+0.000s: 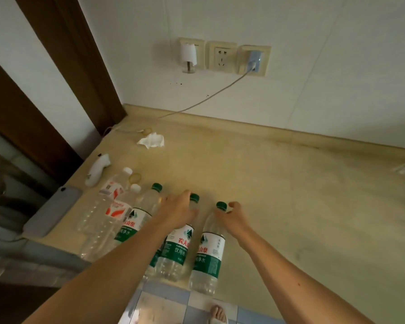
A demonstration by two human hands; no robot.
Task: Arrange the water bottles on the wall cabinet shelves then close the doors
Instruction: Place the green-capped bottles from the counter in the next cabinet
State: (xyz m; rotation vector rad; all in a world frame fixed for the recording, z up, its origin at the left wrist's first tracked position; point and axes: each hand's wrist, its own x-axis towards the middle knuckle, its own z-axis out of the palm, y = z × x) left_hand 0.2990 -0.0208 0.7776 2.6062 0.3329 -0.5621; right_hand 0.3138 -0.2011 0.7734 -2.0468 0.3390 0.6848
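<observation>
Two bare hands reach over a row of water bottles standing near the front edge of a beige tabletop, low in the frame. The left hand (179, 210) curls its grip over the neck of the middle green bottle (175, 244), just below its green cap. The right hand (230, 216) has its fingers loosely curved and spread beside the cap of the right green bottle (208, 251), thumb near the neck; whether it actually touches cannot be told. A third green bottle (136, 220) stands just left of the left hand. Further left are two white-capped bottles (114, 202) with red and white labels, close together. At the left edge of the tabletop lies a grey phone (53, 212), with a small white device (97, 169) behind it. A crumpled tissue (151, 140) lies toward the back left. On the tiled wall, upper centre, are three sockets (222, 57); a cable (197, 104) runs from the right one down to the tabletop.
</observation>
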